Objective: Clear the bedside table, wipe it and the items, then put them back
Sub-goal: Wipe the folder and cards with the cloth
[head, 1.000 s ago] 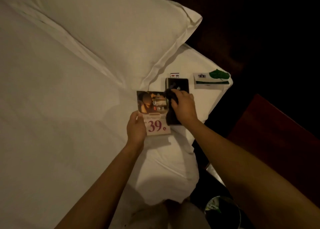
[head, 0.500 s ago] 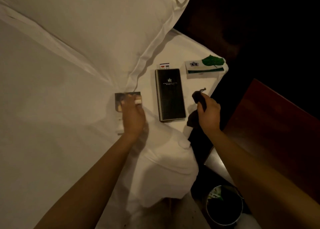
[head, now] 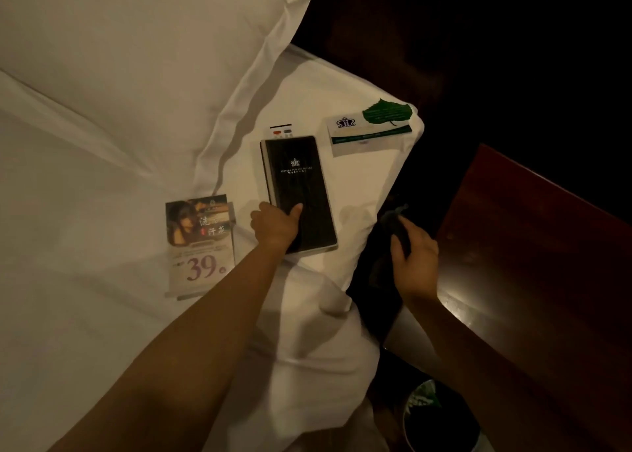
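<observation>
Lying on the white bed are four things off the bench. A black book lies flat near the bed's right edge. The left hand grips the book's lower left corner, with the thumb on the cover. To the left of the book lies a card with a big "39" on it. Just past the top of the book is a small tag. A white and green card with a leaf shape sits at the bed's far right corner. A big pillow lies on the far side of the bed. The right hand is closed on a dark cloth, between the bed's right edge and the bench. The dark wood bench is on the right. A bin stands on the floor, near the bottom.
</observation>
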Available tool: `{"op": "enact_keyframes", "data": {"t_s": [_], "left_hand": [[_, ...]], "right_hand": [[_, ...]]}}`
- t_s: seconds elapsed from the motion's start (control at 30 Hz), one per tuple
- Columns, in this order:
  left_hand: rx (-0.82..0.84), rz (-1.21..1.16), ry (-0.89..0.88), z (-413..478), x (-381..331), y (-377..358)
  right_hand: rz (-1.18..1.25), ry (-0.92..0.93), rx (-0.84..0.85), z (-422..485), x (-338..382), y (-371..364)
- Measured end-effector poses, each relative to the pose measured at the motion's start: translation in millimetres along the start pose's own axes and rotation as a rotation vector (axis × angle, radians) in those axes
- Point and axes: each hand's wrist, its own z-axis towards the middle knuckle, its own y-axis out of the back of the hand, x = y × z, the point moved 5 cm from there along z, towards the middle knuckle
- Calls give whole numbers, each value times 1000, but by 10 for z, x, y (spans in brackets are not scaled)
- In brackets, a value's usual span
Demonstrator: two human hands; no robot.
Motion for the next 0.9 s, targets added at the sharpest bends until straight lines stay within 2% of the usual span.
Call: {"op": "enact_keyframes", "data": {"t_s": [0.13, 0.33, 0.5, 0.67, 0.8, 0.9], "left_hand": [[55, -82, -8, 27, -18, -33], [0, -342, -75, -88, -85, -112], [15, -584, -90, -289, -61, 4], [-18, -562, -256, -583, -139, 298], [-45, -423, -356, -850, -215, 423], [-28, -463, -341, -1020, -183, 419]], "right_hand": [[98, 1, -4, 39, 46, -37], [162, 150, 43, 106, 436, -213], [18, 411, 148, -42, 858, -344], [-140, 680, 178, -194, 1248, -330], [-140, 649, 73, 272, 1495, -44], [-141, 610, 28, 573, 1676, 150]]}}
